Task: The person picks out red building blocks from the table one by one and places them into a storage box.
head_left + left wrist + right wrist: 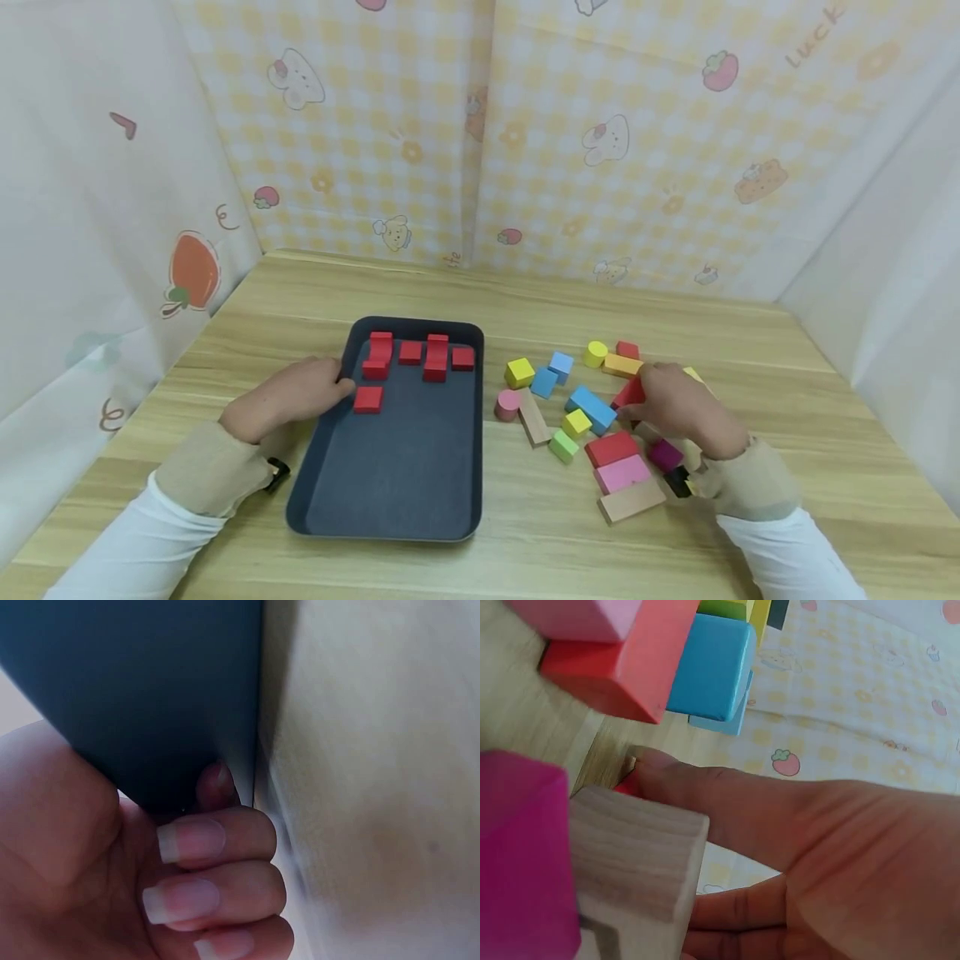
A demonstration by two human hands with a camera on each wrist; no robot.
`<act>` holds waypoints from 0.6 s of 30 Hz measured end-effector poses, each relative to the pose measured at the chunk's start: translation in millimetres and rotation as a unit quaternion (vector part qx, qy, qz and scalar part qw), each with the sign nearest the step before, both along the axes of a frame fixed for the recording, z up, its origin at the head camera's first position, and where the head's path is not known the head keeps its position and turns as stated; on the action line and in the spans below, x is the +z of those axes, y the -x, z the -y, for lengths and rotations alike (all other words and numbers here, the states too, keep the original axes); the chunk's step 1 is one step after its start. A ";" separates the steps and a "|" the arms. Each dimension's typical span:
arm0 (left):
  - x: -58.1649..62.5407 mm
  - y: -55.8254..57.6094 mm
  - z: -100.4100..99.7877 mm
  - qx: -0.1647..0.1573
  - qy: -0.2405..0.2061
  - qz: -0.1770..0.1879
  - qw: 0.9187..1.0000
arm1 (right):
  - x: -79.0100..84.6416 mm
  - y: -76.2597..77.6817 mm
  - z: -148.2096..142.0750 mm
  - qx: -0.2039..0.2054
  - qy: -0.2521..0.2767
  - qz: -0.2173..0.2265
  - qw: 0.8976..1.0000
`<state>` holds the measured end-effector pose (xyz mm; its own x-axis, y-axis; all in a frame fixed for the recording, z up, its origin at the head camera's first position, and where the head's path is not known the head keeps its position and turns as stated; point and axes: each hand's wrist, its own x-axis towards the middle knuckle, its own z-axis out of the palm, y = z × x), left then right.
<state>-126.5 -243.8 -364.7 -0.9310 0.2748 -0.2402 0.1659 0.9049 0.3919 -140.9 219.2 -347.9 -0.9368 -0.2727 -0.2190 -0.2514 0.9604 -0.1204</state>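
Observation:
My left hand (288,400) grips the left rim of a dark tray (405,475), thumb at the rim. In the left wrist view its fingers (217,840) curl beside the tray's outer wall (165,682). Several red blocks lie at the tray's far end, among them a curved red block (436,358) and a flat red block (368,400). Over the pile at right, my right hand (678,408) pinches a red block (628,393). In the right wrist view only a sliver of that red block (626,784) shows by the thumb, behind a wooden block (641,844).
Around the right hand lie a blue block (591,409), another red block (612,449), a pink block (624,474), a plain wooden block (632,501) and a magenta block (664,455). A yellow cube (519,372) and a pink cylinder (507,405) stand nearer the tray. Curtains surround the table.

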 end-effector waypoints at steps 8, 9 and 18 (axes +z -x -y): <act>1.9 -1.4 -0.2 0.001 -0.004 -0.002 1.000 | 6.5 5.6 0.1 -0.016 0.009 0.010 1.000; 2.0 -1.3 -0.2 0.001 -0.005 -0.003 1.000 | 8.6 6.2 -0.1 -0.016 0.012 0.009 1.000; 0.1 -0.5 -0.4 -0.002 -0.005 -0.003 1.000 | 29.1 7.2 15.2 0.039 0.045 -0.041 0.997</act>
<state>-126.0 -243.4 -364.6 -0.9311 0.2810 -0.2324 0.1717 0.9002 0.4002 -148.1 204.0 -318.8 -0.9254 -0.3615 -0.1139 -0.3383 0.9233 -0.1818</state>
